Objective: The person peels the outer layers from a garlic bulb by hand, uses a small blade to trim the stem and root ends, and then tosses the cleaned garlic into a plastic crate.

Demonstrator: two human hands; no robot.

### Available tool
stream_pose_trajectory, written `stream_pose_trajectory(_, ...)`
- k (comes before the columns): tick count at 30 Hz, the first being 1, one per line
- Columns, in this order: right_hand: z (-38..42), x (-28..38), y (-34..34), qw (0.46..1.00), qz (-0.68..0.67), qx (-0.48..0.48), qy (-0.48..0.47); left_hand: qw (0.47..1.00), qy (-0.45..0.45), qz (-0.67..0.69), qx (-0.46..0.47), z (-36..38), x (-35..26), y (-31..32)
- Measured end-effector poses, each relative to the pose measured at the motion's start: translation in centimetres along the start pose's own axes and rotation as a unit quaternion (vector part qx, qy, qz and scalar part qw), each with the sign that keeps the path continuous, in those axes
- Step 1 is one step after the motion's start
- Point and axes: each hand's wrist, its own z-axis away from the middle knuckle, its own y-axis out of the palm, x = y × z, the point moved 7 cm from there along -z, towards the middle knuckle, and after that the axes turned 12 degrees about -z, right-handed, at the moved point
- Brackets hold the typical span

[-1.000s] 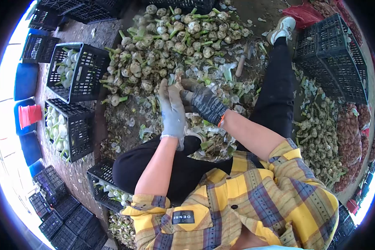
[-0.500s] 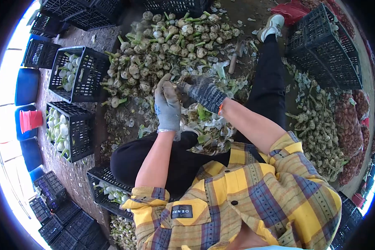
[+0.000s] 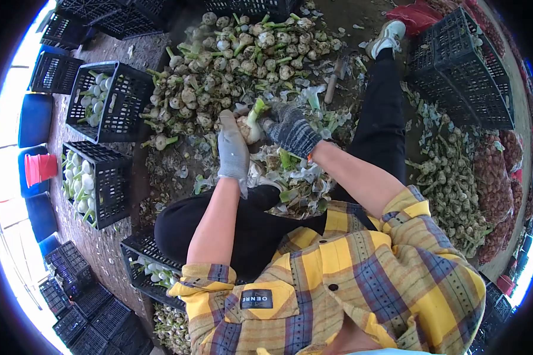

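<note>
Landmark: the big pile of unpeeled garlic (image 3: 243, 65) heaped on the ground ahead of the seated person.
Garlic bulb: one bulb with a green stalk (image 3: 250, 123) is held up at the near edge of that pile, between both hands, stalk pointing toward the pile.
Left hand: the light grey-gloved left hand (image 3: 232, 148) is closed around the bulb's near side, fingers curled up against it.
Right hand: the dark-gloved right hand (image 3: 287, 127) is on the bulb's stalk side; its fingers pinch at the bulb, though exactly what they grip is hidden.
Handling: likely light and firm at the head, with loose, papery outer skin that tears and slips; the stalk looks bendy. The solid head seems the surest place to hold, with the stalk as a handle.
Peelings: a heap of skins and green trimmings (image 3: 290, 177) lies on the near side of the pile, by the knees.
Crates: a black crate of cleaned white bulbs (image 3: 100, 100) stands left of the pile, a second one (image 3: 95, 183) nearer.
Tool: a wooden-handled tool (image 3: 333, 83) lies at the pile's right edge.
</note>
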Motion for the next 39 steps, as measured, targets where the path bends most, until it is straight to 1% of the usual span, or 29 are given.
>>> stream_pose_trajectory(1, 0.0, 0.1, -0.1, 1.0, -0.012, -0.008, 0.005, 0.999, -0.024, 0.008, 0.019, 0.5, -0.4, 0.3)
stream_pose_trajectory(3, -0.2, -0.7, 0.1, 0.994, -0.094, 0.006, 0.047, 0.995, -0.073, 0.024, 0.059, 0.9, -0.6, 0.6)
stream_pose_trajectory(4, -0.3, -1.1, 0.2, 0.988, -0.135, 0.012, 0.068, 0.999, -0.028, -0.008, 0.042, 0.8, -1.0, 0.5)
stream_pose_trajectory(6, -0.6, -1.8, -0.2, 0.992, -0.101, 0.0, 0.079, 0.995, 0.062, -0.071, 0.01, 0.8, -1.4, 0.8)
stream_pose_trajectory(7, -0.7, -2.0, -0.4, 0.993, -0.084, -0.006, 0.085, 0.991, 0.109, -0.082, 0.011, 0.8, -1.3, 1.1)
stream_pose_trajectory(8, -0.8, -1.3, -0.8, 0.999, -0.012, -0.037, 0.023, 0.984, 0.154, -0.094, 0.011, 1.1, -1.2, 1.4)
stream_pose_trajectory(9, -0.7, -1.5, -1.0, 0.999, 0.013, -0.039, 0.028, 0.974, 0.199, -0.104, 0.01, 1.3, -1.1, 1.6)
stream_pose_trajectory(10, -0.7, -1.0, -1.2, 0.998, 0.039, -0.041, 0.031, 0.982, 0.169, -0.079, -0.034, 1.1, -1.1, 1.4)
stream_pose_trajectory(11, -0.6, -0.4, -1.5, 0.996, 0.064, -0.042, 0.035, 0.994, 0.098, -0.038, 0.035, 0.8, -1.0, 1.7)
stream_pose_trajectory(13, -0.2, 0.1, -1.5, 0.996, -0.022, -0.054, 0.069, 0.983, -0.048, 0.045, 0.17, 1.0, -0.7, 1.6)
stream_pose_trajectory(14, -0.1, 0.1, -1.4, 0.992, -0.065, -0.059, 0.085, 0.988, -0.046, 0.036, 0.14, 0.9, -0.7, 1.3)
stream_pose_trajectory(17, -0.3, -0.5, -1.1, 0.991, -0.046, -0.056, 0.113, 0.997, -0.043, 0.007, 0.057, 0.8, -0.4, 0.9)
stream_pose_trajectory(19, -0.6, -1.0, -1.3, 0.995, 0.015, -0.064, 0.076, 0.992, 0.094, -0.072, -0.044, 0.6, -1.1, 0.7)
stream_pose_trajectory(20, -0.8, -1.2, -1.2, 0.995, 0.046, -0.065, 0.057, 0.976, 0.163, -0.11, -0.097, 0.9, -1.8, 0.3)
stream_pose_trajectory(22, -0.9, -1.9, -0.9, 0.992, -0.068, -0.068, 0.077, 0.996, 0.075, -0.037, 0.018, 0.9, -1.6, 1.0)
stream_pose_trajectory(23, -0.9, -1.9, -0.8, 0.986, -0.125, -0.069, 0.087, 0.997, 0.03, 0.0, 0.075, 1.0, -1.6, 1.4)
stream_pose_trajectory(24, -0.6, -2.1, -0.7, 0.98, -0.151, -0.062, 0.113, 0.99, -0.016, 0.059, 0.125, 1.0, -1.2, 1.5)
stream_pose_trajectory(26, 0.3, -0.2, -0.9, 0.964, -0.202, -0.045, 0.164, 0.988, -0.059, 0.077, 0.124, 1.1, -0.9, 1.5)
stream_pose_trajectory(27, 0.1, -0.1, -1.0, 0.978, -0.165, -0.057, 0.115, 0.985, -0.082, 0.085, 0.124, 1.2, -0.7, 1.6)
stream_pose_trajectory(29, -0.3, 0.3, -1.1, 0.993, -0.088, -0.081, 0.013, 0.998, -0.019, -0.027, 0.053, 1.4, -1.5, 1.0)
stream_pose_trajectory(30, -0.3, -0.1, -1.2, 0.996, -0.04, -0.076, 0.015, 0.996, 0.013, -0.081, 0.017, 1.6, -1.9, 0.8)
stream_pose_trajectory(32, -0.4, 0.7, -1.2, 0.996, 0.056, -0.063, 0.018, 0.99, 0.088, -0.112, -0.017, 1.2, -1.6, 0.7)
stream_pose_trajectory(33, -0.3, 0.2, -1.0, 0.994, -0.08, -0.068, 0.036, 0.983, 0.124, -0.129, -0.032, 1.1, -1.6, 0.5)
stream_pose_trajectory(34, -0.3, 0.1, -0.6, 0.973, -0.213, -0.072, 0.052, 0.994, 0.069, -0.08, 0.0, 1.2, -1.6, 0.5)
stream_pose_trajectory(35, -0.2, 0.2, -0.3, 0.935, -0.341, -0.074, 0.067, 0.998, 0.041, -0.018, 0.049, 0.9, -1.3, 0.5)
stream_pose_trajectory(36, 0.4, -0.4, -0.1, 0.885, -0.439, -0.056, 0.147, 0.994, 0.013, 0.046, 0.096, 0.7, -1.0, 0.4)
stream_pose_trajectory(37, 0.3, -0.3, -0.2, 0.9, -0.415, -0.049, 0.127, 0.984, -0.014, 0.108, 0.143, 0.7, -0.9, 0.8)
stream_pose_trajectory(38, 0.1, -0.4, -0.3, 0.913, -0.391, -0.045, 0.107, 0.985, -0.024, 0.119, 0.122, 0.6, -0.7, 0.8)
stream_pose_trajectory(39, 0.0, -0.4, -0.4, 0.925, -0.367, -0.043, 0.086, 0.99, -0.025, 0.097, 0.104, 0.5, -0.6, 0.7)
